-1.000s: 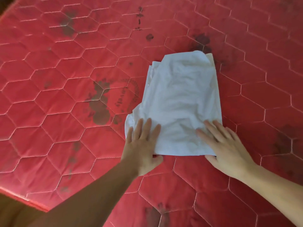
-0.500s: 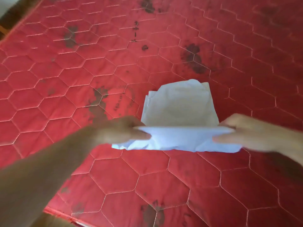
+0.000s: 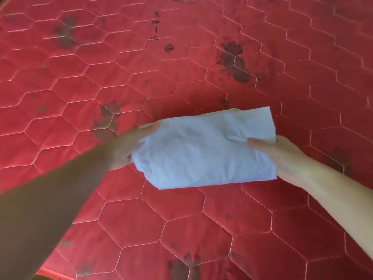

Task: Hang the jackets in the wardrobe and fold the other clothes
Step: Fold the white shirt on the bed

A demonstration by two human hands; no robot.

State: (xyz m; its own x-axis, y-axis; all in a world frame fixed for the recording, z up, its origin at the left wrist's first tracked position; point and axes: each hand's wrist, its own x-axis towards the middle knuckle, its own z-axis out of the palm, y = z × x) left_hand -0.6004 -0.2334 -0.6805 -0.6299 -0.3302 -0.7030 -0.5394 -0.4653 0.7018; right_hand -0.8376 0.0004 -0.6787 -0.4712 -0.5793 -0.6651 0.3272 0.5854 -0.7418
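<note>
Just right of centre in the head view, the folded white garment sits on or just above the red quilted mattress; which, I cannot tell. At its nine o'clock side the left hand holds the edge, blurred, so how its fingers lie is unclear. At three o'clock the right hand pinches the other edge, thumb on top. Likely risk: the loose layers at the bundle's far corner, toward one o'clock, could slip open if either hold slackens or the hands pull unevenly. Bare mattress spreads toward twelve, while its piped edge lies at seven o'clock, well apart.
</note>
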